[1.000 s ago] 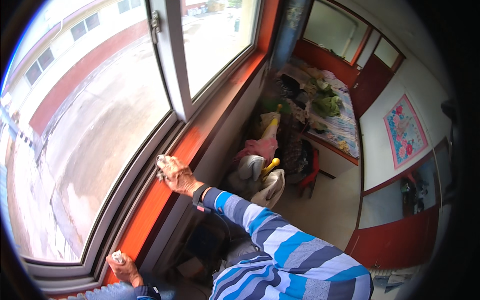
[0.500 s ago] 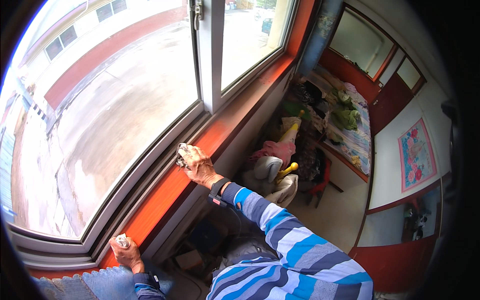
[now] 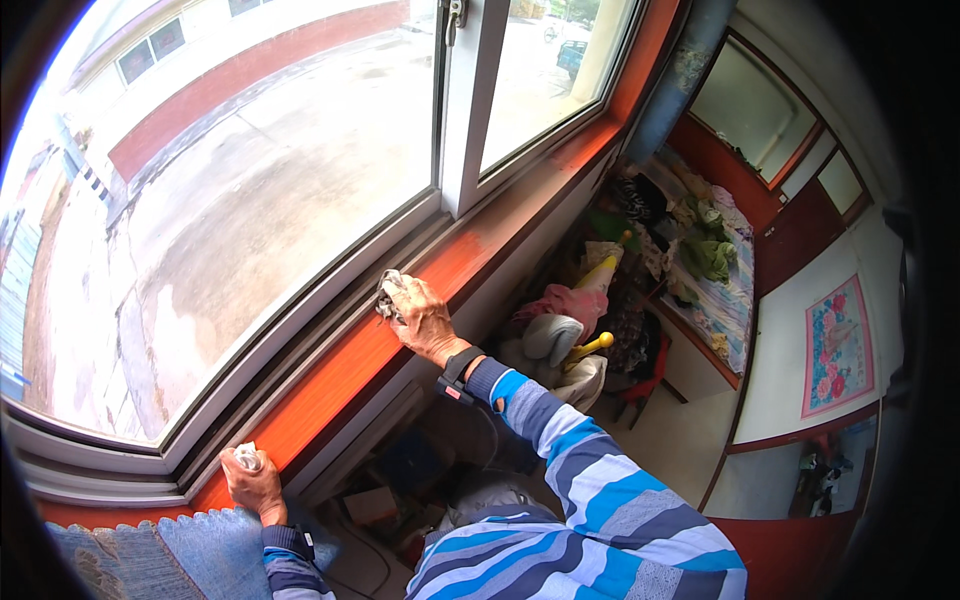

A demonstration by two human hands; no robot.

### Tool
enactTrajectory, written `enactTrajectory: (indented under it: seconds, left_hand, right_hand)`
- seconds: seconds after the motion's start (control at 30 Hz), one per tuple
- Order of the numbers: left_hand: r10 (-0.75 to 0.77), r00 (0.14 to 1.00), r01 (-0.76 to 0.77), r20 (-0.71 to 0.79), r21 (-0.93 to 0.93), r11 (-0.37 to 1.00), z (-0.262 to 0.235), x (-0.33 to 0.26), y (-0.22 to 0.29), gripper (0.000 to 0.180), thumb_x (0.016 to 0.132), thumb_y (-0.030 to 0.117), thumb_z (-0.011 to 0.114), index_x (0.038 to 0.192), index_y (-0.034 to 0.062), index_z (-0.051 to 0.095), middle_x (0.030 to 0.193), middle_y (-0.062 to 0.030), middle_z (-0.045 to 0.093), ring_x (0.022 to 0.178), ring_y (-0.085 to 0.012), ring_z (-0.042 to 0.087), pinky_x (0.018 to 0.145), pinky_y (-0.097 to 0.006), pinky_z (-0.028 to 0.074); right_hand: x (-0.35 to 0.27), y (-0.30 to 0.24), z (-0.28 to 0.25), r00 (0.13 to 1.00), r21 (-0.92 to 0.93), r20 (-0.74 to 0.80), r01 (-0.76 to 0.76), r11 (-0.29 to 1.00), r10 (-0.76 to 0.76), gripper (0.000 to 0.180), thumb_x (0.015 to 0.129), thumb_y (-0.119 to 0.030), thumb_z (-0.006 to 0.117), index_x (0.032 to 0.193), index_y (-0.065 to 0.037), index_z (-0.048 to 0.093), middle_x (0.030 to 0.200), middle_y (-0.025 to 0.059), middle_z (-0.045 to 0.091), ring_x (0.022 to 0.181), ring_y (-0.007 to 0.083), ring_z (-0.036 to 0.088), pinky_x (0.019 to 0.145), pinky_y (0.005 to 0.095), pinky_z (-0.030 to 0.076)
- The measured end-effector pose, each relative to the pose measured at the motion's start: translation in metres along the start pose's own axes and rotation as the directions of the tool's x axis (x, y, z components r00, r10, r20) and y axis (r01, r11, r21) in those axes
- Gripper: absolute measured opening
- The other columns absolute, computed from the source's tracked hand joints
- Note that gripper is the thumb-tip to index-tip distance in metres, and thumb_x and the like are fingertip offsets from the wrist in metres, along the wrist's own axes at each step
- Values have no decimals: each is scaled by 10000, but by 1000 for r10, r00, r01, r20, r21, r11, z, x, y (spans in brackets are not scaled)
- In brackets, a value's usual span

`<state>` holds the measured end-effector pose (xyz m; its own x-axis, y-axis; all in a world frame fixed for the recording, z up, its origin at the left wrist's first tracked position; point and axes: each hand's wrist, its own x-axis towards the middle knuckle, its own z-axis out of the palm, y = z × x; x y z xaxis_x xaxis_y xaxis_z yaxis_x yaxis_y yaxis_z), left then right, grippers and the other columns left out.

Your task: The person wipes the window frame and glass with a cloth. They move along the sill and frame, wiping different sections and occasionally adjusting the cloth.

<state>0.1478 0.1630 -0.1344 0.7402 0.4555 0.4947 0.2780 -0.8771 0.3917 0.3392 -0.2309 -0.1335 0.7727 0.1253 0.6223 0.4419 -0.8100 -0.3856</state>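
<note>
My right hand is closed around a crumpled, dirty grey cloth. It presses the cloth onto the orange-red windowsill, beside the window's sliding track. Near the sill's left end, my left hand grips a crumpled white cloth, and only part of this cloth shows above the fingers. The sill looks bright orange between my hands; beyond the right hand a stretch looks duller and dusty.
The window frame rises beyond the sill. Blue denim fabric with a scalloped edge lies at lower left. Clothes and a yellow-knobbed object are heaped below on the right, near a bed strewn with clothes. Boxes sit in shadow under the sill.
The view has shifted, so the window and room appear farther right. Both hands keep their cloths and stay at nearly the same places along the sill.
</note>
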Motion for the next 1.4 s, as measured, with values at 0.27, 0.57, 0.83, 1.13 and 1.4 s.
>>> enactTrajectory:
  seconds: [0.27, 0.57, 0.83, 1.13, 1.4]
  left_hand:
    - [22, 1000, -22, -3, 3, 1000, -1, -1, 1, 375, 822, 162, 730, 1153, 55, 588, 1041, -205, 670, 979, -466, 683, 836, -534, 564]
    - [4, 1000, -4, -10, 22, 1000, -3, 0, 4, 324, 829, 156, 723, 1100, 57, 575, 1015, -209, 675, 938, -477, 683, 802, -540, 565]
    - [19, 1000, -19, 4, 33, 999, -6, -1, 5, 340, 823, 157, 735, 1110, 66, 578, 993, -206, 678, 928, -485, 682, 783, -548, 561]
    - [5, 1000, -5, -16, 28, 1000, -3, -2, 2, 326, 812, 164, 751, 1080, 74, 589, 965, -186, 683, 906, -468, 686, 769, -539, 565]
    - [-10, 1000, 11, -9, 69, 998, -2, -5, -4, 375, 794, 185, 776, 1102, 80, 590, 970, -189, 682, 897, -460, 686, 768, -531, 565]
  right_hand:
    - [9, -1, -13, 996, 79, 88, -27, 997, 20, 523, 834, -156, 763, 1334, -24, 684, 1341, 232, 661, 1235, 423, 631, 1076, 485, 532]
    - [2, -94, -25, 973, 373, 83, 169, 912, -214, 453, 861, -112, 783, 1302, -36, 711, 1294, 232, 711, 1283, 403, 643, 1103, 467, 542]
    - [-10, -86, -2, 922, 319, 141, 303, 898, -361, 264, 897, -201, 737, 1113, -50, 732, 1201, 166, 713, 1131, 359, 668, 1000, 457, 542]
    - [71, 173, -110, 920, -673, 198, -123, 730, 338, 147, 946, -177, 604, 981, -80, 708, 1103, 207, 684, 1039, 416, 688, 842, 540, 599]
    - [40, -3, -85, 942, 76, 189, 267, 961, -277, 324, 835, 4, 661, 1137, -45, 767, 1227, 177, 745, 1154, 380, 691, 1027, 453, 572]
